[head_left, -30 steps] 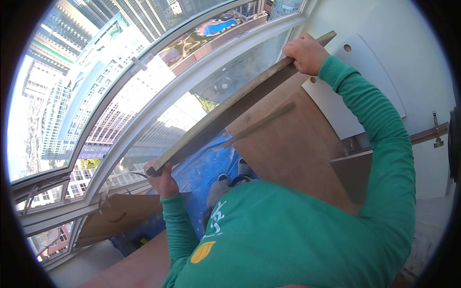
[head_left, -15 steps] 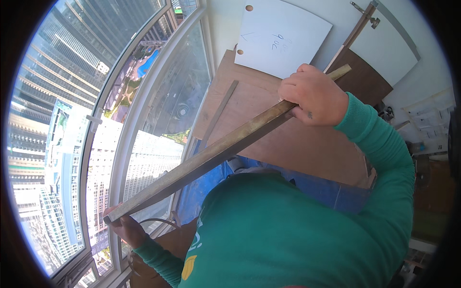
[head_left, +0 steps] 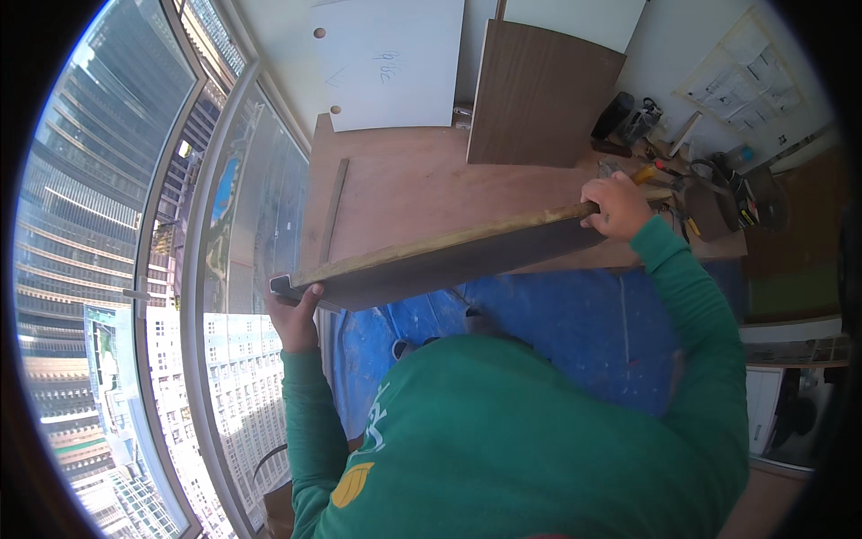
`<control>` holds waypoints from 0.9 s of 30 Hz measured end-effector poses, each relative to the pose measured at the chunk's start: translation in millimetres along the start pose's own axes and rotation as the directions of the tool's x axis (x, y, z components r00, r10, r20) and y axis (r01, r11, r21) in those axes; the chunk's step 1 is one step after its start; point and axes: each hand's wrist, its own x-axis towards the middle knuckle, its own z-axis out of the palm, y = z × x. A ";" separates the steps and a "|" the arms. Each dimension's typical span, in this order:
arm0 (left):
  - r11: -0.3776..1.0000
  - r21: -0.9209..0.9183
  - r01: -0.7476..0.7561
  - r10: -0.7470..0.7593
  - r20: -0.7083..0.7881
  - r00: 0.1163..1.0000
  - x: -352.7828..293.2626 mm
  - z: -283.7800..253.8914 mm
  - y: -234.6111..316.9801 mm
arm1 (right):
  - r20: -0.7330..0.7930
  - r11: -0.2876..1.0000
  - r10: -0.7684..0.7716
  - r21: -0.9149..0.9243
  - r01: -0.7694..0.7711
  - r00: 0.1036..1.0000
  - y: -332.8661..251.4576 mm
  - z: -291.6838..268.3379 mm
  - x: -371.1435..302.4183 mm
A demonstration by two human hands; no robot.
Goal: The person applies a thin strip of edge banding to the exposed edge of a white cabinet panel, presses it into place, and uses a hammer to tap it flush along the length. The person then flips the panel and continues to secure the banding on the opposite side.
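Observation:
A long dark board (head_left: 449,262) with a pale wooden edge facing up is held across in front of me, its right end a little farther away. My left hand (head_left: 294,322) is closed round its left end, thumb on the dark face and the other fingers mostly hidden behind. At the opposite end, my right hand (head_left: 620,208) grips the top corner with bent fingers. Beyond the board lies a reddish-brown wooden worktop (head_left: 422,184). A narrow wooden strip (head_left: 335,211) rests along its left side.
White panel (head_left: 391,72) and brown wood-grain panel (head_left: 539,94) lean against the back wall. Tools and containers (head_left: 714,184) crowd the worktop's right end. Blue sheeting (head_left: 575,323) covers the floor. A framed window (head_left: 193,269) runs close along my left, overlooking high buildings.
The board has swung from a steep diagonal to nearly level, its left end rising and its right end dropping nearer. Both hands still hold it. My view has shifted right.

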 end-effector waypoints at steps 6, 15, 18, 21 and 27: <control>0.998 0.053 -0.023 0.018 0.104 0.994 18.4 73.2 -17.1 | -0.036 0.996 0.083 0.036 -0.082 0.996 60.3 22.1 -42.2; 0.993 0.119 -0.010 -0.012 0.187 0.982 32.2 113.0 -39.9 | -0.087 0.990 0.071 0.124 -0.060 0.994 113.8 53.7 -65.3; 0.982 0.188 0.027 -0.064 0.195 0.979 32.6 107.1 -47.5 | -0.093 0.991 0.051 0.129 -0.039 0.994 118.3 58.5 -62.5; 0.975 0.216 0.048 -0.090 0.191 0.977 30.0 99.9 -57.9 | -0.093 0.986 0.042 0.163 -0.026 0.995 119.6 64.4 -61.3; 0.986 0.152 0.074 -0.101 0.176 0.979 19.9 104.0 -61.1 | -0.152 0.955 0.078 0.294 -0.030 0.985 127.5 72.4 -69.3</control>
